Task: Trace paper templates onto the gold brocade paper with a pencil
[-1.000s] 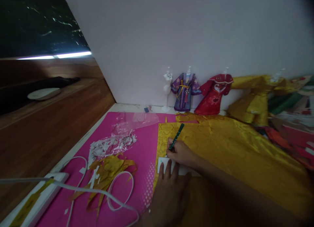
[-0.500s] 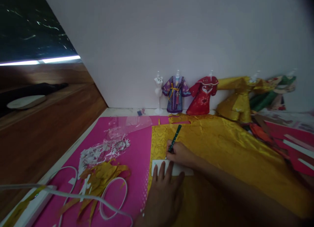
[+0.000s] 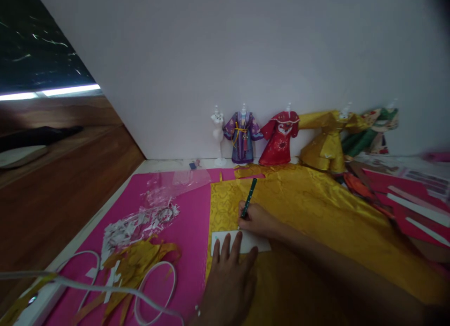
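Observation:
A dark green pen [image 3: 250,194] is gripped in my right hand [image 3: 258,219], its tip at the top edge of a white rectangular card [image 3: 255,244]. The card lies flat on a sheet of patterned golden-yellow fabric [image 3: 298,199]. My left hand [image 3: 230,274] rests palm down with spread fingers pressing on the card. Part of the card is covered by those fingers. Under the fabric's left side is a bright pink sheet [image 3: 191,218].
White paper scraps [image 3: 130,227], yellow fabric strips [image 3: 137,260] and a white cable [image 3: 116,288] lie to the left. Along the wall stand a bare mini mannequin [image 3: 218,133] and small dressed ones, including a red dress [image 3: 279,140]. Red sheets [image 3: 397,194] lie at right.
The whole view has shifted, so the scene sits slightly further left. The pen tip has moved slightly right along the card's top edge. Both hands keep their holds.

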A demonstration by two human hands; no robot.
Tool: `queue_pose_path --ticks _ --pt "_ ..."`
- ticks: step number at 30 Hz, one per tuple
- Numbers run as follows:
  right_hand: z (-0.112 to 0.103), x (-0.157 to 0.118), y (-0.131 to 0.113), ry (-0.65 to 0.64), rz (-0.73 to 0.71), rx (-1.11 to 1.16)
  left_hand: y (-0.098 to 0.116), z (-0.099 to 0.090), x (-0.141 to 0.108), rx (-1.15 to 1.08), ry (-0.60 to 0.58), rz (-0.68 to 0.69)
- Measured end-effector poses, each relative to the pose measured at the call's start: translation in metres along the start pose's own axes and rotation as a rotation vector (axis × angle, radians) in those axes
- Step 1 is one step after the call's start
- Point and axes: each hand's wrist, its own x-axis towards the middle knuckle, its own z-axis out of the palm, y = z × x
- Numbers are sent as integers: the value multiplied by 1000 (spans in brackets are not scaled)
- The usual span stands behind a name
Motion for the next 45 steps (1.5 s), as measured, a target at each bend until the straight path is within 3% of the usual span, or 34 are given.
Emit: queue_pose_path --ticks 13,45 --pt "-9 -11 9 -33 76 66 -1 4 -2 14 84 15" --pt "-33 -31 19 27 107 -15 -2 4 0 51 68 13"
